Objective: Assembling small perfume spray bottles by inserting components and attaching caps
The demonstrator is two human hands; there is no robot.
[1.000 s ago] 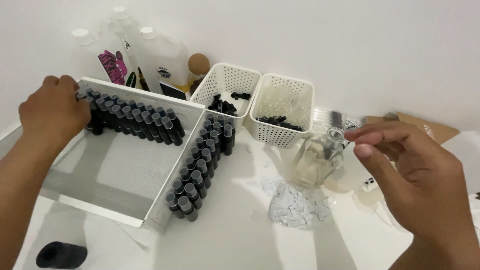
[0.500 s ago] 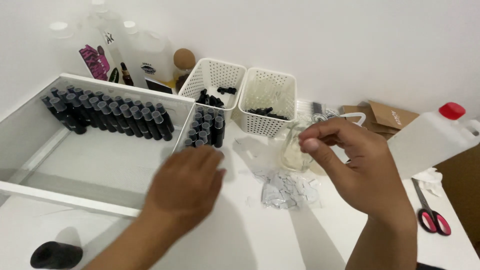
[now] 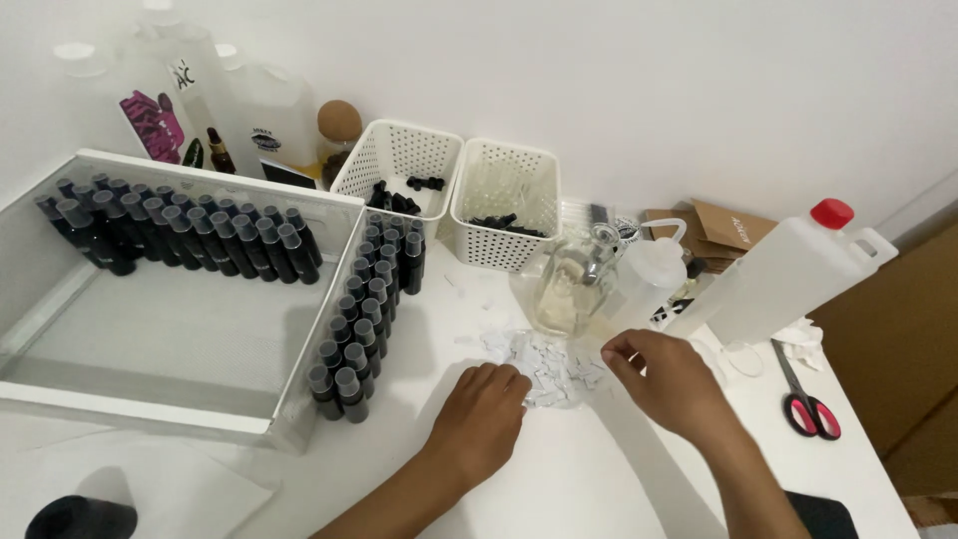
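Both my hands are down at a pile of small white paper labels (image 3: 544, 361) on the white table. My left hand (image 3: 481, 411) lies palm down with its fingertips on the pile's near left edge. My right hand (image 3: 667, 382) is at the pile's right edge, thumb and forefinger pinched on one label. Just behind the pile stands a clear glass bottle (image 3: 567, 289) of pale liquid, with a white squeeze bottle (image 3: 649, 277) beside it.
A white tray (image 3: 150, 404) at left holds rows of black-capped vials (image 3: 180, 235); more vials (image 3: 364, 319) line its right side. Two white baskets (image 3: 399, 160) (image 3: 504, 245) stand behind. A red-capped jug (image 3: 788, 279), red scissors (image 3: 803, 404) and a black cap (image 3: 80, 519) lie around.
My left hand left the tray's far corner and came across to the label pile. My right hand dropped from beside the glass bottle to the pile. The view shifted right.
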